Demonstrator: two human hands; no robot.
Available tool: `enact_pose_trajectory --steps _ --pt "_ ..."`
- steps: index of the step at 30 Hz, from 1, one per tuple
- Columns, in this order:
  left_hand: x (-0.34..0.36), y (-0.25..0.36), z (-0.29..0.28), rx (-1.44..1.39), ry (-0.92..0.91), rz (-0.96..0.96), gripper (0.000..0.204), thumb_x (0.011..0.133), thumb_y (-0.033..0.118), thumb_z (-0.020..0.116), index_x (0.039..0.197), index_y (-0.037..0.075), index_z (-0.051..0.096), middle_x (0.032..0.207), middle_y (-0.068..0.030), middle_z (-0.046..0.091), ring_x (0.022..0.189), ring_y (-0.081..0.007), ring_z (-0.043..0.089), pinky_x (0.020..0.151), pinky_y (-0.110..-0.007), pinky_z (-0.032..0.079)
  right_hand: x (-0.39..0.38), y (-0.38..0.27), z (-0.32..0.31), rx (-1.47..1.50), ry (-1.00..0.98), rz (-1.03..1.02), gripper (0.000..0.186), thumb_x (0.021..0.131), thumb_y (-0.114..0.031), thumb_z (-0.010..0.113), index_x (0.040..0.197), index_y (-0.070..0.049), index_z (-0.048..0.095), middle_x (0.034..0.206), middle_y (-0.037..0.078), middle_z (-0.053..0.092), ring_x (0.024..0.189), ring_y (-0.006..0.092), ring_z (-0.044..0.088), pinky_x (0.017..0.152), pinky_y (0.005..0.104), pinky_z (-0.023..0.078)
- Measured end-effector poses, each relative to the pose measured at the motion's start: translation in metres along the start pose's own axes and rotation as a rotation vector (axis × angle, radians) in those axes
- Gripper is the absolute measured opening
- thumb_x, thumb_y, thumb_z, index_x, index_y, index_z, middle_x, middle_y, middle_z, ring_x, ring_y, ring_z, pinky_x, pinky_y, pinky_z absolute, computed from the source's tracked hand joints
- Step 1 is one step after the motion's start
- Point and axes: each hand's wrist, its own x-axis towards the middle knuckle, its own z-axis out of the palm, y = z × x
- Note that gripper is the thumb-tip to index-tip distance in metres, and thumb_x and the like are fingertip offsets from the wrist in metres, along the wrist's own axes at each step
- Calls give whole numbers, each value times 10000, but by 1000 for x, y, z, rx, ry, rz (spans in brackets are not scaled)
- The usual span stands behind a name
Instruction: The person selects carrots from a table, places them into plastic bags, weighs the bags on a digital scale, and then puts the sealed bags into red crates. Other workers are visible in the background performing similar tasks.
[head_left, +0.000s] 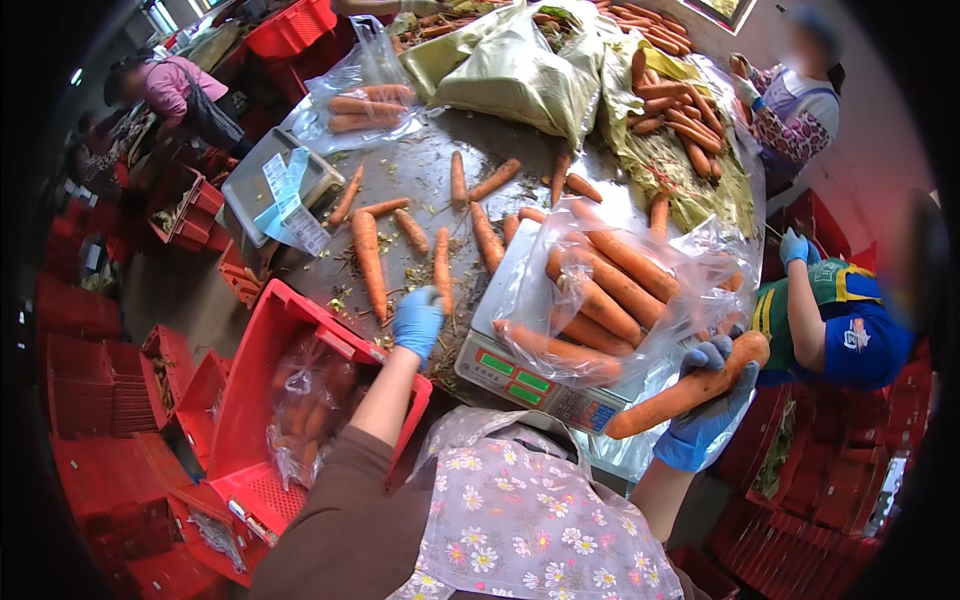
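Observation:
My left hand, in a blue glove, has its bent fingers at the lower end of a small carrot on the grey table; whether they grip it is hidden. Other loose carrots lie around it. My right hand, in a blue, dirt-darkened glove, is closed on a large carrot, held tilted at the right edge of a digital scale. An open clear bag of carrots rests on the scale.
Red crate with bagged carrots at left; label-covered device, bagged carrots, sacks and a carrot pile behind. Co-workers stand upper right, right and upper left. Stacked red crates line both sides.

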Motion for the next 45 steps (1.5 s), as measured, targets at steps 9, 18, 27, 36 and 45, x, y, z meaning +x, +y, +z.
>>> enact_pose_trajectory --steps 9,18,27,36,45 --pt "47 -14 105 -500 3 -262 184 730 182 593 746 1 626 739 -208 624 680 -343 607 650 -409 472 -13 74 34 -932 -105 238 469 761 -10 670 1170 -45 445 925 85 578 802 156 579 728 282 499" --pt "18 15 7 163 -91 -124 120 793 102 526 830 14 598 761 -226 598 731 -407 586 642 -473 460 -13 94 28 -1320 -223 268 395 735 -46 724 1065 -35 507 948 37 564 858 96 521 765 243 461" --pt "-71 156 -128 -256 -15 477 229 772 127 637 982 86 553 733 -111 573 615 -307 584 516 -373 454 -12 116 36 -1636 -515 284 366 682 -65 760 980 -21 551 879 34 570 800 89 514 738 239 455" --pt "-80 158 -125 -16 6 521 167 762 110 589 910 93 514 686 -87 496 542 -280 541 447 -386 420 -13 125 41 -1597 -703 360 484 667 -91 748 1092 -25 524 986 120 624 886 238 621 770 312 478" --pt "-88 142 -108 23 100 472 141 770 57 572 899 61 516 665 -106 507 543 -313 542 464 -397 428 -21 132 40 -1515 -717 424 398 679 -97 735 1023 -34 545 927 109 608 824 219 596 757 308 472"
